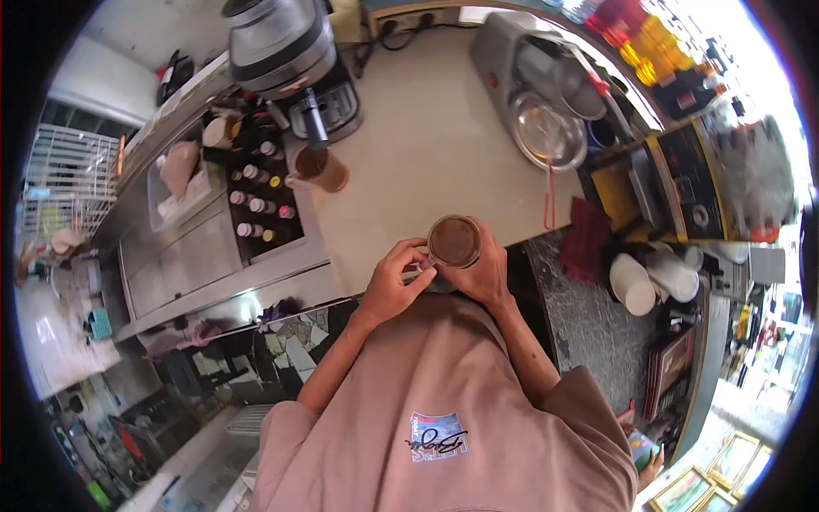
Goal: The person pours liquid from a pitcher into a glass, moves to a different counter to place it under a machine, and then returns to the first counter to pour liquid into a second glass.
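A glass mug with a brown drink in it is held upright close to my body, at the near edge of the counter. My right hand wraps round its side and is closed on it. At the mug's handle, my left hand has its thumb and fingers pinched together. A second glass mug with brown contents stands farther away on the left, just in front of the espresso machine.
Several bottles stand in a recess on the left. At the back right, a metal bowl sits against a grey machine. A dark red cloth lies near white cups. Another person's hand shows at lower right.
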Motion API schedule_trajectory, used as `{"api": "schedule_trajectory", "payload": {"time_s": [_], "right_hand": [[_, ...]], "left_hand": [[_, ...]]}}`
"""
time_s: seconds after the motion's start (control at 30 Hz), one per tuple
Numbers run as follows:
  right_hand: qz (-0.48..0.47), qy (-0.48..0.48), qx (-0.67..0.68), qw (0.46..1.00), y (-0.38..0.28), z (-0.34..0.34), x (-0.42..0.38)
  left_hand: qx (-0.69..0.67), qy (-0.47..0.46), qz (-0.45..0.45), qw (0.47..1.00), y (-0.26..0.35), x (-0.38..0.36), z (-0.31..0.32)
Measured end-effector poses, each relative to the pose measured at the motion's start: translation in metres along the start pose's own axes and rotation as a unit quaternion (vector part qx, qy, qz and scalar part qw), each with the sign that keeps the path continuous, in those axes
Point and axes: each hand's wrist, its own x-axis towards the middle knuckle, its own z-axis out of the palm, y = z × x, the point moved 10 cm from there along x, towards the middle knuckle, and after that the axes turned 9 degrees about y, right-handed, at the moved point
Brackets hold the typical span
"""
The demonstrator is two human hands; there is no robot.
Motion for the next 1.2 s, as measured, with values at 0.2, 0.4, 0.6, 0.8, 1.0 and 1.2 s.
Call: {"api": "schedule_trajectory", "payload": {"time_s": [0.2, 0.4, 0.6, 0.8, 1.0, 1.2], "right_hand": [[-0.064, -0.059, 0.010, 0.996, -0.029, 0.071, 0.023], [-0.057, -0.128, 0.036, 0.989, -0.038, 0.126, 0.026], [-0.077, -0.163, 0.019, 0.984, -0.050, 0.160, 0.027], [-0.085, -0.193, 0.023, 0.977, -0.058, 0.183, 0.025], [-0.061, -0.218, 0.010, 0.974, -0.056, 0.198, 0.024], [-0.070, -0.197, 0.001, 0.978, -0.054, 0.198, 0.024]], "left_hand": [[-0.004, 0.084, -0.031, 0.996, -0.022, -0.002, -0.063], [0.009, 0.134, -0.037, 0.990, -0.039, -0.011, -0.104], [-0.002, 0.178, -0.064, 0.982, -0.050, -0.021, -0.131], [-0.011, 0.201, -0.069, 0.977, -0.059, -0.028, -0.149], [-0.010, 0.205, -0.074, 0.976, -0.062, -0.028, -0.158], [-0.046, 0.204, -0.096, 0.973, -0.078, -0.027, -0.160]]}}
